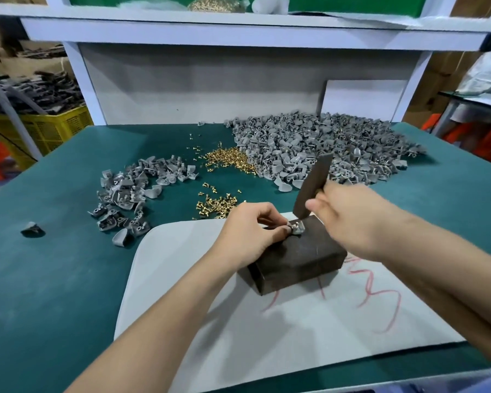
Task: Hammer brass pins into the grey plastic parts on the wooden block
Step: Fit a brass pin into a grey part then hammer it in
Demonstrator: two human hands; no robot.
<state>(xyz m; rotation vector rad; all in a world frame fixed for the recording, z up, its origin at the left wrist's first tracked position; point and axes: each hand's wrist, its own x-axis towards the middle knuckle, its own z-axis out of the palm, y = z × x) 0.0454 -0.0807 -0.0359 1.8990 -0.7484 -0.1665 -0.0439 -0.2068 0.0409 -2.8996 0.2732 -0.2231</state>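
Note:
A dark wooden block [301,259] lies on a white sheet [238,321] in front of me. On its far top edge sits a grey plastic part [297,227] with a brass pin in it. My left hand [253,231] pinches this part and steadies it on the block. My right hand [349,217] grips a dark flat bar [312,185] used as a hammer, held tilted just above and behind the part. Loose brass pins [216,207] lie just beyond my left hand.
A big heap of grey parts [323,146] covers the far right of the green table, a smaller heap [133,191] lies at the left, and more brass pins [230,160] lie between them. One stray grey part [32,228] lies far left. A white backboard closes the rear.

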